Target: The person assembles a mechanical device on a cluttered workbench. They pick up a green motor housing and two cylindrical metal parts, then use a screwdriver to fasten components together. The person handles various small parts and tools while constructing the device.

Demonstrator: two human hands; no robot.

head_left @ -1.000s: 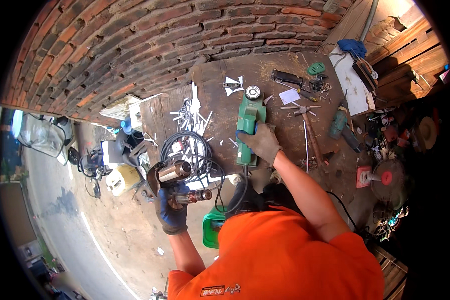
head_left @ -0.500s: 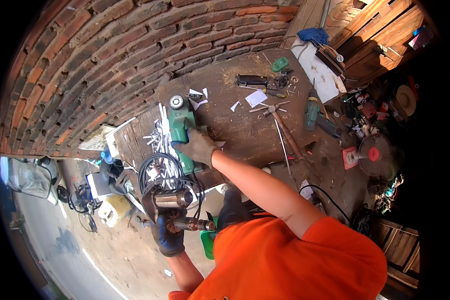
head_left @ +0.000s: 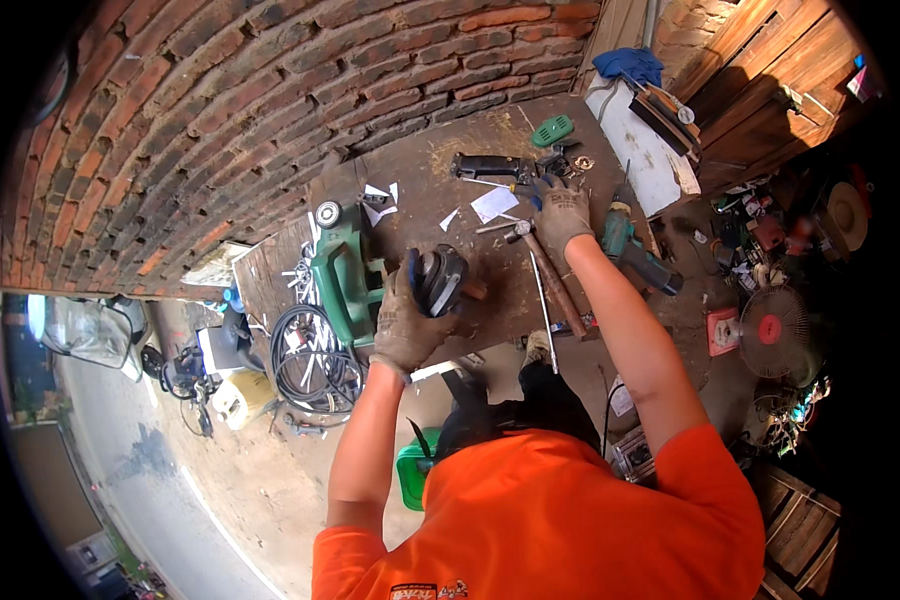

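Note:
My gloved left hand (head_left: 407, 325) is closed around a dark, rounded machine part (head_left: 440, 280), held over the near middle of the worn wooden table (head_left: 410, 225). Just left of that hand rests a green power-tool body (head_left: 345, 285) with a round pale cap at its far end. My gloved right hand (head_left: 563, 212) reaches over the far right of the table, fingers stretched and apart. Its fingertips are by the handle of a screwdriver (head_left: 488, 182); whether they touch it I cannot tell. A hammer (head_left: 553, 278) lies just below that hand.
A black tool body (head_left: 490, 166) and a green cover (head_left: 552, 130) lie at the back. A green drill (head_left: 635, 250) lies at right, a thin metal rod (head_left: 545, 310) beside the hammer. Coiled black cable (head_left: 315, 370) hangs at left. A fan (head_left: 773, 328) stands right; a brick wall (head_left: 370, 75) runs behind.
My left hand has come up from below the table's left edge with the machine part. My right hand has left the green tool body and moved far right toward the screwdriver.

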